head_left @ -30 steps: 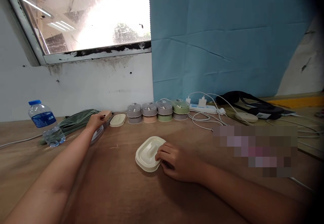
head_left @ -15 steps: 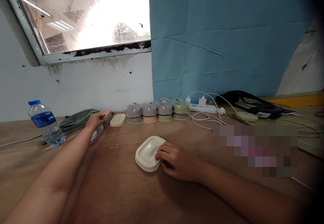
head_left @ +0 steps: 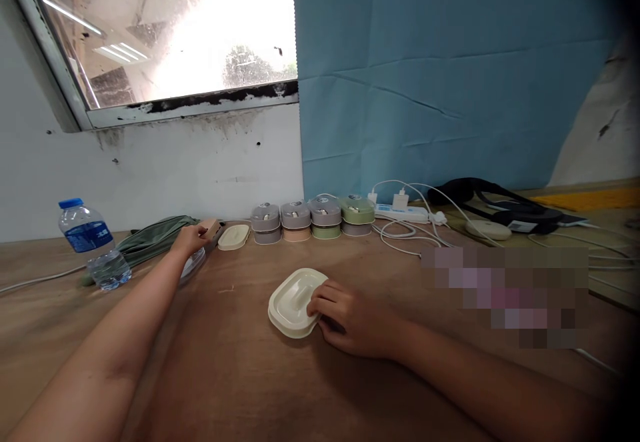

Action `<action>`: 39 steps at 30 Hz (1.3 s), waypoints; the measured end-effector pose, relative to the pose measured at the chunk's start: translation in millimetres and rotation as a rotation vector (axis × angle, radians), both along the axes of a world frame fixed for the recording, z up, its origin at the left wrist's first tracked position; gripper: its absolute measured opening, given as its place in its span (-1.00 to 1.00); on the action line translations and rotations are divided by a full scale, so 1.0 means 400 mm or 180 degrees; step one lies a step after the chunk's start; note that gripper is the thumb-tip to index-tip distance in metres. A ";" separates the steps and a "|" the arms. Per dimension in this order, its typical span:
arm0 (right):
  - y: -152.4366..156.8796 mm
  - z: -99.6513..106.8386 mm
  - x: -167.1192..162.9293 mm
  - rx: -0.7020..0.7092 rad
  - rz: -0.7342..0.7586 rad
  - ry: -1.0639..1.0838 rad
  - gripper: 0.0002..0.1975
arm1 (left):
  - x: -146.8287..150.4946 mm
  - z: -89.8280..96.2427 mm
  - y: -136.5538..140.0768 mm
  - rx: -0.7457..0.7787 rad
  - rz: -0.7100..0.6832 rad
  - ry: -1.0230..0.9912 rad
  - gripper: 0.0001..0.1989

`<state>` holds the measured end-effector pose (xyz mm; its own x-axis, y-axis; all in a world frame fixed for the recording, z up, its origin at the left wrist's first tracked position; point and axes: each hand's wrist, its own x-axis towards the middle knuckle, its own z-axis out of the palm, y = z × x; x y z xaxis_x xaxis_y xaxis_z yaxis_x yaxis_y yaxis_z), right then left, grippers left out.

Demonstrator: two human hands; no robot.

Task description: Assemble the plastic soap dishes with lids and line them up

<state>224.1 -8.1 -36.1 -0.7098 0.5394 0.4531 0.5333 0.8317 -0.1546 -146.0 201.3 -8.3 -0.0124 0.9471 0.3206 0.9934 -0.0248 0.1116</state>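
In the middle of the table is a shallow cream plastic container point(head_left: 291, 299) with rounded corners, its near left edge slightly raised. My right hand point(head_left: 345, 315) grips its right edge, fingers on top and thumb below. My left hand point(head_left: 191, 241) reaches far forward, with its fingers closed on a small peach-coloured box point(head_left: 212, 229). Just below that hand lies a clear, rounded plastic piece point(head_left: 192, 265), partly hidden by my forearm. A second cream lid-like piece point(head_left: 233, 237) rests right of the peach box.
Several stacked two-part containers point(head_left: 296, 222) in grey, peach and green line the wall. A water bottle point(head_left: 95, 245) and a green pouch point(head_left: 150, 241) are at the left. A power strip point(head_left: 405, 213), cables and a black headset strap point(head_left: 480, 195) occupy the back right.
Both hands keep their places and their grips. Only a very slight shift of the whole view shows.
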 end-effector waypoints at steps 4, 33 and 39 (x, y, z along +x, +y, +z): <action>0.000 0.000 0.000 0.0003 -0.0005 0.0003 -0.77 | -0.004 -0.002 0.001 -0.0033 -0.0074 0.0020 -0.58; -0.002 0.000 0.002 -0.0037 -0.0030 -0.0008 -0.78 | 0.006 0.004 -0.020 0.0094 -0.0261 0.0054 -0.62; 0.000 -0.004 0.002 -0.0027 -0.0065 -0.0049 -0.78 | 0.069 0.024 -0.056 0.0620 -0.0477 -0.0107 -0.60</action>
